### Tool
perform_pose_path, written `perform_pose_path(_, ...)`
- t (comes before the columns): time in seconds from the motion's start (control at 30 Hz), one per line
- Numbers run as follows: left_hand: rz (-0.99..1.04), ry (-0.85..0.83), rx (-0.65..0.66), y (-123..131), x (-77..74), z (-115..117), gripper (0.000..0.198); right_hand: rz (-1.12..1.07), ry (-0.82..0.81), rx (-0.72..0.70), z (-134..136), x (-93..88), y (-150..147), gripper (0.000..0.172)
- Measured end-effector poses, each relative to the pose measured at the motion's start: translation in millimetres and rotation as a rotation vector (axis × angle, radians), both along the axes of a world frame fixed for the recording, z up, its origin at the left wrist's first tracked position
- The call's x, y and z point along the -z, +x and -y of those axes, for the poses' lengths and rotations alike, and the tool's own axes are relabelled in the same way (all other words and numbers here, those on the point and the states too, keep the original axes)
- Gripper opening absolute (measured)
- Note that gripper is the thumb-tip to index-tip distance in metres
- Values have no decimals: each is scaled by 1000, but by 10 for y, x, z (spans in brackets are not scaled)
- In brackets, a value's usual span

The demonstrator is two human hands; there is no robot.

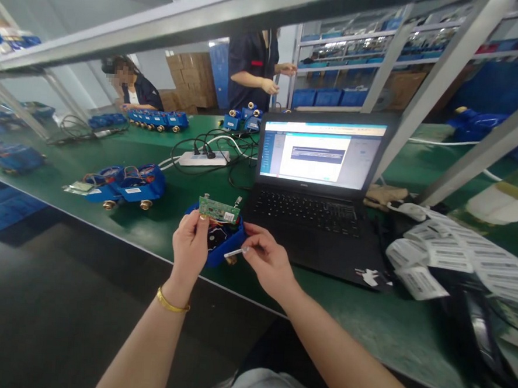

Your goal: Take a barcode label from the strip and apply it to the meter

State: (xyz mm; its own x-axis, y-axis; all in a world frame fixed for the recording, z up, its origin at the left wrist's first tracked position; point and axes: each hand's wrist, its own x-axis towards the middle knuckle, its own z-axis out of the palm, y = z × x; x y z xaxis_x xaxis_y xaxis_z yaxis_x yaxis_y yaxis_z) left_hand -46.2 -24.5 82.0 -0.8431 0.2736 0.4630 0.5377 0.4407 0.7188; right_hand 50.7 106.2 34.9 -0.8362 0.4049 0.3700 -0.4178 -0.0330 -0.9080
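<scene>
My left hand (190, 242) pinches the left edge of a green circuit board (217, 209), which bears a small white label. The board is held up over a blue meter housing (234, 239) with wires and a dark round part inside. Between the thumb and fingers of my right hand (269, 258) is a small white label strip (233, 253), printed side up, in front of the housing. A brass fitting (232, 260) shows at the housing's lower side. Part of the housing is hidden behind my left hand.
A laptop (310, 215) stands open to the right, beside barcode label strips (453, 250). Two wired blue housings (132, 183) sit at the left. Behind are a white power strip (204, 157) and more blue units (158, 119). Two people are across the table, under a metal frame (164, 24).
</scene>
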Motion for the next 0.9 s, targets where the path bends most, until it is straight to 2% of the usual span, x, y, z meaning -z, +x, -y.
perform_pose_path(0.3,-24,-88,-91,-1,-32,-74,31,16,82,51,20,13,-130,8)
perform_pose_path(0.73,-45,-62,-86,-11,-21,-83,34,32,105,214,74,-32,-201,10)
perform_pose_path(0.9,-48,-66,-100,5,-30,-94,35,28,107,233,89,-34,-205,11)
